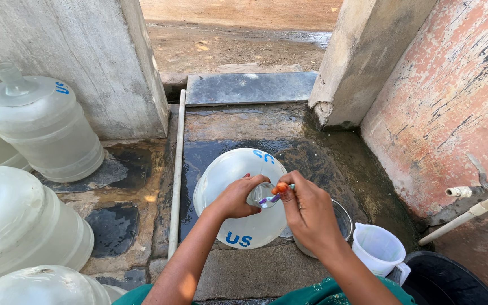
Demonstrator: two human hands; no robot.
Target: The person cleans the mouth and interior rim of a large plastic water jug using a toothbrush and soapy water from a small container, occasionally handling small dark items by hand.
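Your left hand has its grip closed round the neck of the big clear water jug standing on the wet stone floor, and your right hand pinches a small brush at its mouth. I'd judge the wet neck could slip and tip the jug, or the brush could drop inside
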